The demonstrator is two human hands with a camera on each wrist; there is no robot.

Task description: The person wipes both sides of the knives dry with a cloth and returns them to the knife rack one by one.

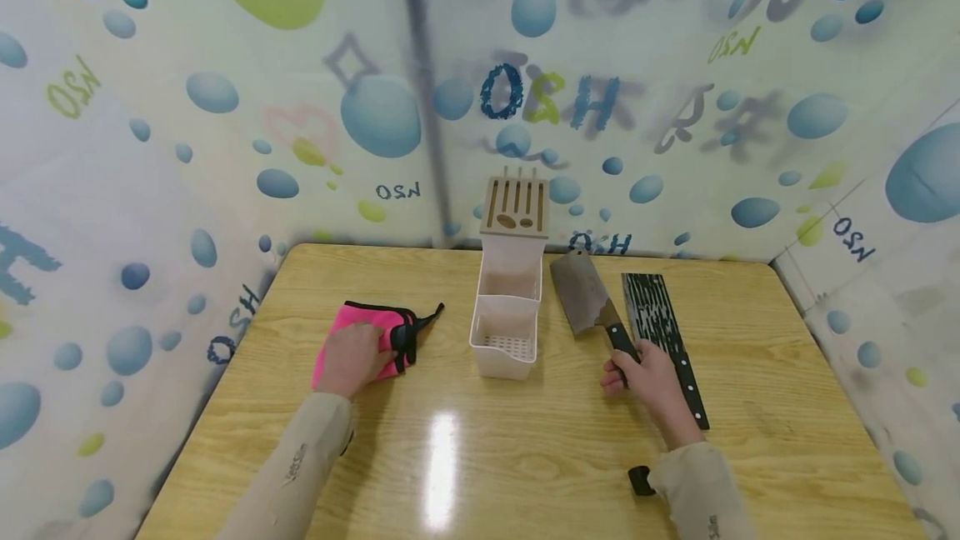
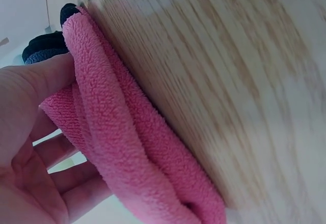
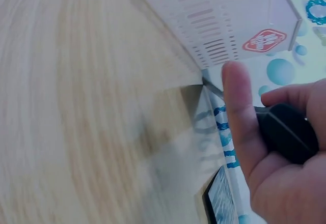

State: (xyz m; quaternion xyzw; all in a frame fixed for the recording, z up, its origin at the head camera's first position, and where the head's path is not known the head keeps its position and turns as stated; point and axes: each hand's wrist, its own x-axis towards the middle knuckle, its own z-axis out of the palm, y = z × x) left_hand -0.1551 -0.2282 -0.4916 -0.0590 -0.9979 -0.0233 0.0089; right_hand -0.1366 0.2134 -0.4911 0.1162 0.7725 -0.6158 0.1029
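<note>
My left hand pinches a folded pink cloth with black edging and a black strap, at the left of the table. In the left wrist view, the thumb lies across the fluffy pink cloth with the fingers behind it. On the right, my right hand grips the black handle of a cleaver. The cleaver's broad, stained metal blade points toward the back wall. In the right wrist view, the black handle sits in the palm, with the index finger stretched out. Whether the blade touches the table cannot be told.
Just right of the cleaver lies a knife with a black-and-white streaked blade and a riveted black handle. A pale plastic knife holder with a slotted brown top stands at the back middle. Patterned sheeting walls surround the wooden table.
</note>
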